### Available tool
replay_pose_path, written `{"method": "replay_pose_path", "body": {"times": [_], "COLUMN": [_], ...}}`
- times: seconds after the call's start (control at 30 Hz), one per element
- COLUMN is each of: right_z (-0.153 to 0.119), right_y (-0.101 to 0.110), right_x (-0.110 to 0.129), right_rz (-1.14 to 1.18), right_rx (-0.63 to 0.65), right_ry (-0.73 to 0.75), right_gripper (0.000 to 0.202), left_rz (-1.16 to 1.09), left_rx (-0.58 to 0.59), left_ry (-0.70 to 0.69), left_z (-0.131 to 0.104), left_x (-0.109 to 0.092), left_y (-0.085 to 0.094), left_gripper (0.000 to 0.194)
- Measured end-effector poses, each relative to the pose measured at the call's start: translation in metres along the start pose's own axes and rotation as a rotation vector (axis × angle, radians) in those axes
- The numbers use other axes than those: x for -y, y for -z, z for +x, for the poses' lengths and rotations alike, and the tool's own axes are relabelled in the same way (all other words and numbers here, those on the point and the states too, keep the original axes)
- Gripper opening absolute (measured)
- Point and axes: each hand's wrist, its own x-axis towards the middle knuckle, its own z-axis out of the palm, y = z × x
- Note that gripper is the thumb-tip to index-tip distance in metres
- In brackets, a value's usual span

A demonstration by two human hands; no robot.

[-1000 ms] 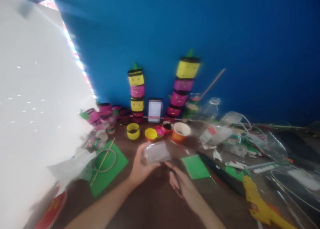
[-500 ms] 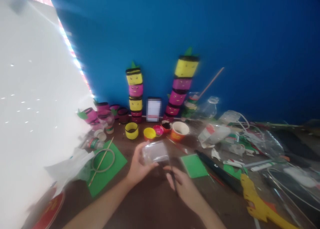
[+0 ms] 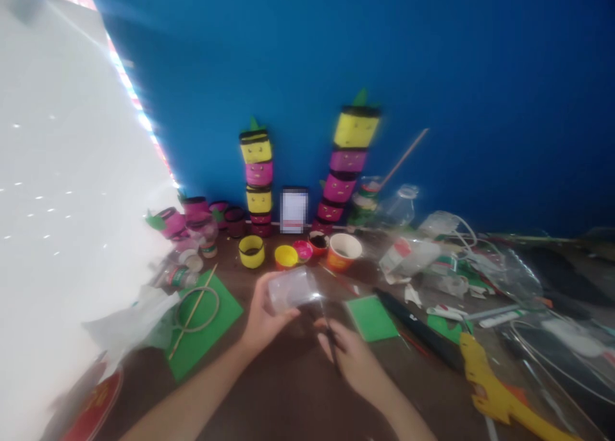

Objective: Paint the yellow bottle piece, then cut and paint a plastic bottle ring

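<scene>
Near the middle of the table my left hand (image 3: 265, 316) grips a clear plastic bottle piece (image 3: 291, 290), thumb below and fingers on its left side. The piece is a short, see-through section tilted toward the right. My right hand (image 3: 348, 354) is closed around a slim dark tool (image 3: 332, 345). Its thin tip points up at the lower right edge of the plastic; blur hides whether they touch and what kind of tool it is. Just beyond the plastic stand a small yellow cup (image 3: 287, 257) and a white-lined orange paper cup (image 3: 342, 254).
Two stacked yellow and pink face towers (image 3: 259, 200) (image 3: 339, 188) lean by the blue wall. On the left, a green sheet (image 3: 202, 351) carries a hoop and stick. Rightward are a green square (image 3: 372, 319), a black rod (image 3: 418, 332), a yellow glue gun (image 3: 500, 390) and plastic scraps.
The plastic piece has turned in my left hand, its right edge now bowing upward near the tool tip. My right hand stays almost in place. The view has shifted slightly.
</scene>
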Motion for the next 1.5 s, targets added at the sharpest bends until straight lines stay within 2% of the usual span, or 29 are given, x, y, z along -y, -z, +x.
{"method": "replay_pose_path", "body": {"times": [0.1, 0.33, 0.6, 0.77, 1.03, 1.5], "right_z": [-0.001, -0.002, -0.001, -0.002, -0.003, -0.001], "right_y": [0.002, 0.003, 0.001, 0.002, 0.005, 0.005], "right_x": [0.004, 0.008, 0.009, 0.011, 0.018, 0.016], "right_rz": [0.013, 0.033, -0.034, -0.051, -0.041, -0.12], "right_rx": [0.006, -0.014, -0.039, -0.036, -0.07, -0.066], "right_ry": [-0.007, 0.0, 0.016, 0.031, 0.013, 0.006], "right_gripper": [0.044, 0.047, 0.045, 0.046, 0.049, 0.036], "left_rz": [0.017, -0.028, -0.002, 0.009, -0.101, -0.05], "left_rx": [0.008, 0.151, 0.105, 0.076, 0.197, 0.108], "left_ry": [0.011, 0.036, 0.082, 0.108, 0.149, 0.159], "left_z": [-0.001, -0.005, -0.001, -0.002, -0.005, -0.001], "left_x": [0.001, 0.004, -0.004, -0.001, 0.0, -0.007], "left_y": [0.001, 0.002, 0.0, 0.001, -0.001, -0.002], "left_gripper": [0.066, 0.067, 0.065, 0.069, 0.071, 0.071]}}
